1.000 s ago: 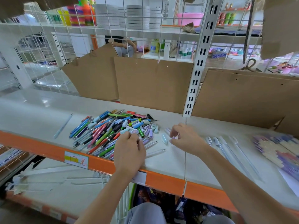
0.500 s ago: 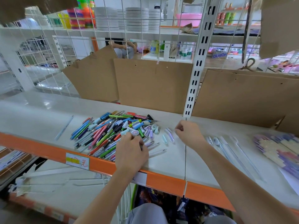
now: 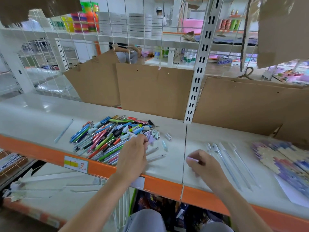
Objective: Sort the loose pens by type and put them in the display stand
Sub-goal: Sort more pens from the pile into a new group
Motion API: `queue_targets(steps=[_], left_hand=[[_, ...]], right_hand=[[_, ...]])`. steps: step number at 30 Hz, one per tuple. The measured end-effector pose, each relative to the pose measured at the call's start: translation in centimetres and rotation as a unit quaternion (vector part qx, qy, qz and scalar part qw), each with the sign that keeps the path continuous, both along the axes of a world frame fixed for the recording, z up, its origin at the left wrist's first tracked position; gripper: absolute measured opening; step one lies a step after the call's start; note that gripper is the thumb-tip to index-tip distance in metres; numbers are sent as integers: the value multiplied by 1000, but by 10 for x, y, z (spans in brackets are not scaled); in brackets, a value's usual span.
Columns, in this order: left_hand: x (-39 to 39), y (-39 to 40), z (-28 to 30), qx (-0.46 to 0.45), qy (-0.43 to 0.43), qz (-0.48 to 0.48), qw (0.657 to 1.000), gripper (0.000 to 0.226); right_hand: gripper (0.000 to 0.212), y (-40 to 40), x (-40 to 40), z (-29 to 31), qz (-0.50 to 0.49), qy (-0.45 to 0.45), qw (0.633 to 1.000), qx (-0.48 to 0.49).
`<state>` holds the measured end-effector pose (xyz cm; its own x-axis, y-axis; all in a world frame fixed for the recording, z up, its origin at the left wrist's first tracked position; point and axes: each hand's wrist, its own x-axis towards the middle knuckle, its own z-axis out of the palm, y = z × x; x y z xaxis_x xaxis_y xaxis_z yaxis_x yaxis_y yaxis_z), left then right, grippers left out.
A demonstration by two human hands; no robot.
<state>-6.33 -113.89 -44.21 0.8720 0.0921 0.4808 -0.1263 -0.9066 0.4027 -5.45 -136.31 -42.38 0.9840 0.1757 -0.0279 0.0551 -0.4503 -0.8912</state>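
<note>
The job looked barely begun. Most of the loose pens lay in one mixed heap on the white shelf, colours and kinds jumbled together, with no sorted groups that could be told apart inside it. A few small pale caps or short pieces were scattered just to the right of the pile, and a single light-blue pen lay apart to the left of it. Two clear pens rested by the near right edge of the pile.

The left hand rested on the near right corner of the pile with fingers curled down among the pens; whether it actually pinched one could not be told, since the fingertips were hidden and blurred. The right hand hung well to the right of the pile, past the shelf seam, fingers curled round something small and pale lilac, probably a cap or short pen, though blur left its nature uncertain.

Further right of the pile lay long clear strips, and beyond those some purple patterned packets. No display stand could be made out with certainty, and nothing had plainly been placed in one. By this showing, nearly all the sorting and all the loading remained.
</note>
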Motion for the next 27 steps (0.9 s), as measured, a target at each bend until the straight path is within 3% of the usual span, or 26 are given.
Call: queue_targets(steps=[5,9,16,22,25,27], left_hand=[[-8,-40,3,25,-13,-141,990,18],[-7,-50,-12,16,-37,-154,987,35],[-8,-47,-11,15,-50,-167,985,31],[-10,-47,-10,37,-30,-196,979,18],[-6,-47,-9,33,-3,-197,980,27],[-3,-49,-6,2,25,-205,978,34]], right_hand=[[11,-19,-4,-6,-57,-19,994,89],[13,-19,-5,-6,-57,-11,984,167],[14,-17,-4,-10,20,-15,990,138],[11,-14,-5,-7,99,-19,993,57],[10,-14,-4,-5,90,-9,993,71],[9,-13,-3,-2,64,23,985,156]])
